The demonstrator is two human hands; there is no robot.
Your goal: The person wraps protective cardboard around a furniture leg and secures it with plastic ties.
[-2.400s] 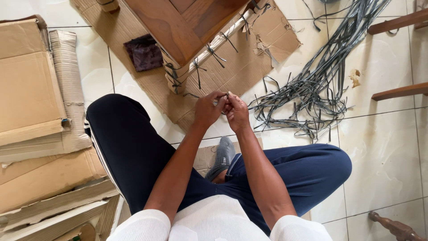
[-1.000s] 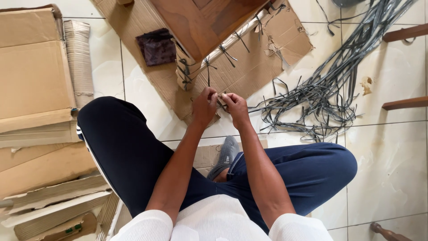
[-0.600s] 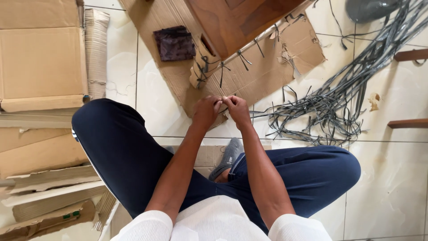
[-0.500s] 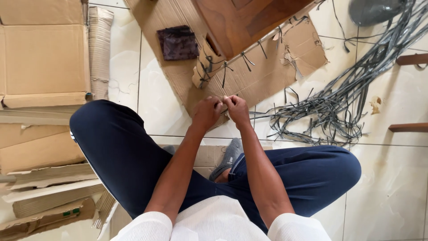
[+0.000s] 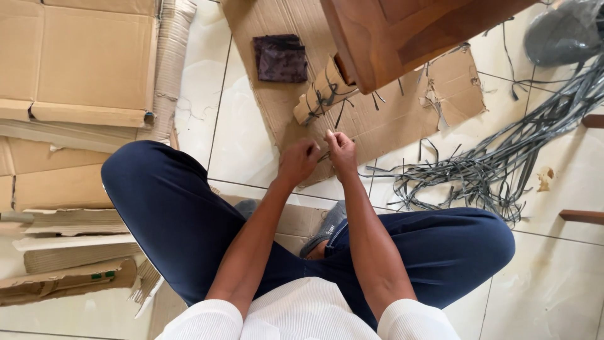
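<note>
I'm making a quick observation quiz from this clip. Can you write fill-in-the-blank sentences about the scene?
1. Both hands, left hand and right hand, meet over a sheet of ____.
2. The tangled grey straps lie on the person's ____ side.
3. The dark purple cloth rests on ____.

Missing words: cardboard; right; cardboard

My shirt: white, with thin ribs and short sleeves.
My pants: dark blue and long, with thin white stripes down the side.
My sock: grey, with a tiny mark on it.
My left hand: bare, no glove.
My right hand: bare too.
</note>
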